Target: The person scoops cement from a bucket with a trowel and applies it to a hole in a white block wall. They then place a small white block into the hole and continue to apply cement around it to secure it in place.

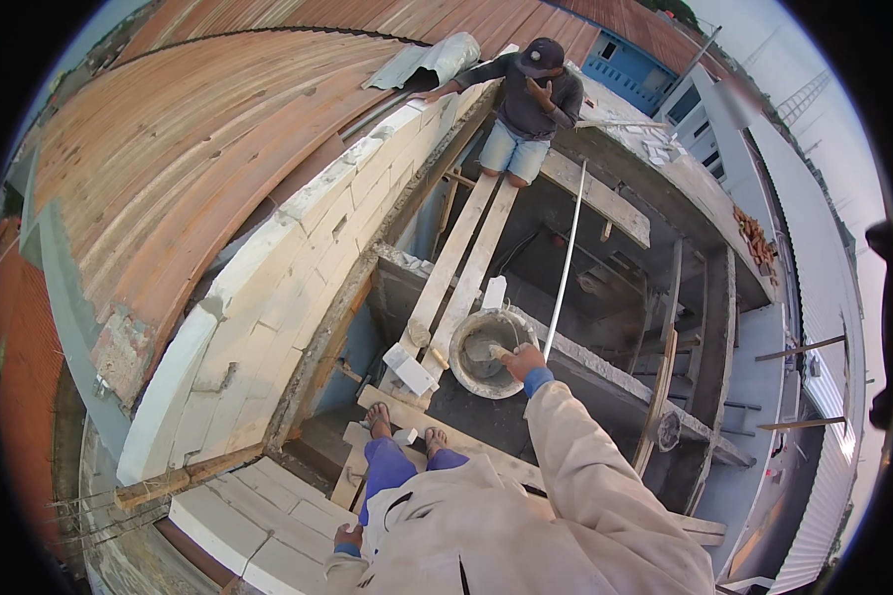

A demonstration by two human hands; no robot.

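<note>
My right hand (522, 361) reaches down over a round grey bucket of mortar (466, 372) and is closed on the handle of a trowel (486, 350) whose blade lies in the mortar. Low at my left side, my left hand (347, 537) rests against my clothing; whether it holds anything is hidden. My bare feet (379, 420) stand on a wooden plank (486, 458). A white block (408, 370) lies beside the bucket.
A white block wall (288, 288) runs along my left, beside rusty corrugated roofing (198, 129). Two long planks (466, 258) lead to another person (526, 109) sitting at the far end. A thin white pipe (566, 260) slants over the pit.
</note>
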